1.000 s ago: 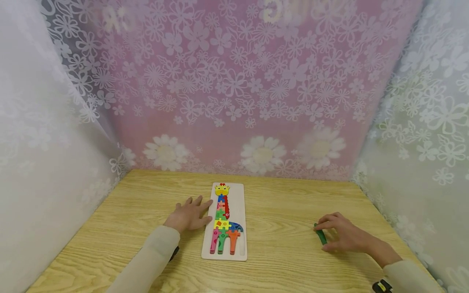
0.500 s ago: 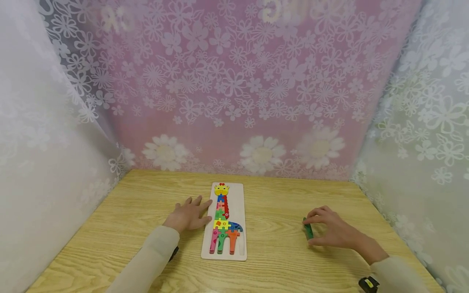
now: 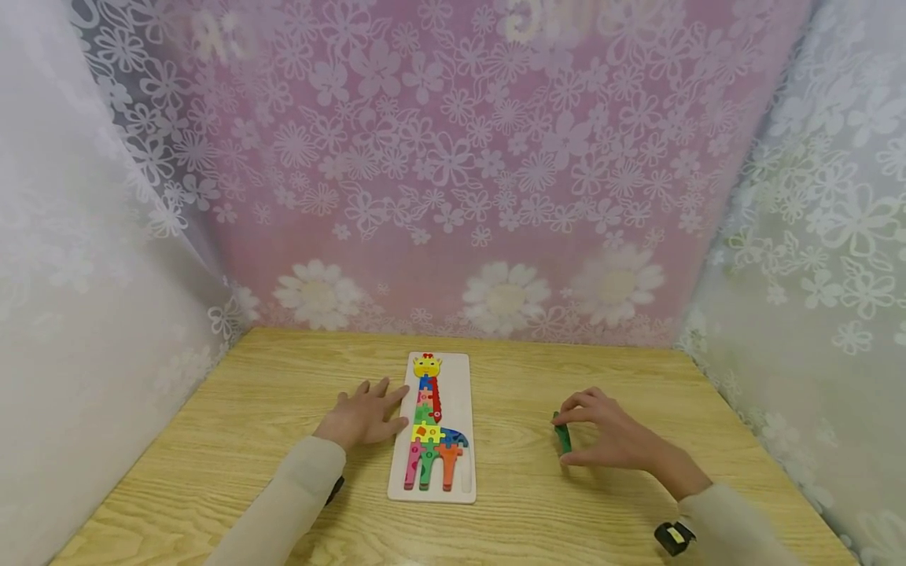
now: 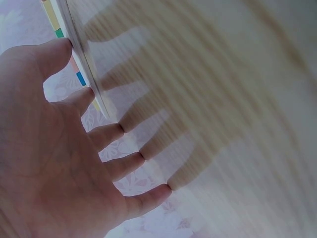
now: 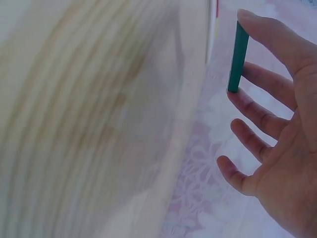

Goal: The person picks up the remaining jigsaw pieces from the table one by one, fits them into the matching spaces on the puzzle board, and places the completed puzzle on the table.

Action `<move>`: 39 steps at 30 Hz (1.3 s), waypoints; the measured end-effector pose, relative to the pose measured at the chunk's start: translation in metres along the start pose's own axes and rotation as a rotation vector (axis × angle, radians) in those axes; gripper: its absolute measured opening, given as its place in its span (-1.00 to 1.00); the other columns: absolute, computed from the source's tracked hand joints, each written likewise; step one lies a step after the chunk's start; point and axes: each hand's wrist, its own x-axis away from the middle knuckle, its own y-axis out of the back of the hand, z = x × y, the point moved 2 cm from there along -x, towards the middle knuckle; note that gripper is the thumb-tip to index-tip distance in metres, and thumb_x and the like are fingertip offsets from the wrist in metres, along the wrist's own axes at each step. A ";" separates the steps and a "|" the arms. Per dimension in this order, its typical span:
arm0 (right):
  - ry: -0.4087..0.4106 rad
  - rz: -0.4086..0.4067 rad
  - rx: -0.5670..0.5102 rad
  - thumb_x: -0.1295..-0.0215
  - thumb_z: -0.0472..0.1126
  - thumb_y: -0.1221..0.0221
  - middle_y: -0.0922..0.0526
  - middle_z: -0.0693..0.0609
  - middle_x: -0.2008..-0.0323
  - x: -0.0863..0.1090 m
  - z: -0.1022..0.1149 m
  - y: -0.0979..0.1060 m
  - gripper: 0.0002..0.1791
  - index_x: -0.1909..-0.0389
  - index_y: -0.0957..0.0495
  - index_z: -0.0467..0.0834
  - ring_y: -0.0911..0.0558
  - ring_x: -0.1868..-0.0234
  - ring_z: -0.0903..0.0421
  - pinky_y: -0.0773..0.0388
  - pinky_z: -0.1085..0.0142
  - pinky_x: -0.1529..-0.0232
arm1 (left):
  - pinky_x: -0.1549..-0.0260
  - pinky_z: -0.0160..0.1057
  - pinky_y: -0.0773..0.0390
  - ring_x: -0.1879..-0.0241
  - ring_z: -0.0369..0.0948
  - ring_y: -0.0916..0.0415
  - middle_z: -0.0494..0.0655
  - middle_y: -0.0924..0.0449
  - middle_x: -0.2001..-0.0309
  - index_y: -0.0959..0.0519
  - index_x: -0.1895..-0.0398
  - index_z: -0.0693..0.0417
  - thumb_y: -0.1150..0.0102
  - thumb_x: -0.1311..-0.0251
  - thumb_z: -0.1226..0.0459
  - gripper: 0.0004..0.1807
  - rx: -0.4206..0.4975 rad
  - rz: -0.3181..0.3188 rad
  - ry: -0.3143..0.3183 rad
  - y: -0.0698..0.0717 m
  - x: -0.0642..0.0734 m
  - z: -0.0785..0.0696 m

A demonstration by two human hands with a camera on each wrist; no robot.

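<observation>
A giraffe puzzle board lies flat on the wooden table, filled with several coloured, numbered pieces. At its lower right is a narrow bare slot, beside the orange leg piece. My left hand is spread at the board's left edge, thumb and index fingertip touching it, the other fingertips on the table in the left wrist view. To the right of the board, my right hand pinches a slim green puzzle piece by its ends between thumb and fingers; the other fingers are spread, and the piece is off the table.
The wooden table reaches back to a pink flowered curtain. Pale flowered curtains hang at both sides. A black wrist strap shows by the right sleeve.
My right hand has moved left across the table with the green puzzle piece, closer to the board. My left hand and the board have stayed in place.
</observation>
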 end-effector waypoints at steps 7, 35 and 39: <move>0.025 0.019 -0.020 -0.05 0.02 -0.56 -0.62 0.06 0.01 -0.023 0.016 -0.009 -0.51 0.00 -0.76 -0.05 -0.43 -0.04 0.05 -0.38 0.07 0.06 | -0.42 0.55 -0.06 -0.59 0.32 -0.05 0.08 -0.05 -0.66 -0.13 -0.65 -0.32 0.04 -0.46 -0.23 -0.24 -0.003 0.005 -0.003 0.002 0.001 -0.001; 0.024 0.059 -0.008 -0.01 0.13 -0.56 -0.65 0.07 0.05 -0.064 0.059 -0.044 -0.47 0.00 -0.78 -0.01 -0.46 0.02 0.09 -0.32 0.26 0.14 | -0.42 0.55 -0.06 -0.58 0.33 -0.07 0.10 -0.09 -0.65 -0.15 -0.64 -0.31 0.01 -0.45 -0.23 -0.24 -0.001 -0.012 -0.013 0.001 0.002 -0.002; 0.022 0.063 0.026 0.00 0.15 -0.56 -0.66 0.09 0.06 -0.066 0.067 -0.045 -0.47 0.01 -0.78 -0.01 -0.48 0.02 0.10 -0.32 0.29 0.15 | -0.42 0.55 -0.05 -0.58 0.32 -0.07 0.09 -0.08 -0.65 -0.15 -0.64 -0.32 0.01 -0.45 -0.24 -0.24 0.003 -0.012 -0.009 0.001 0.001 -0.001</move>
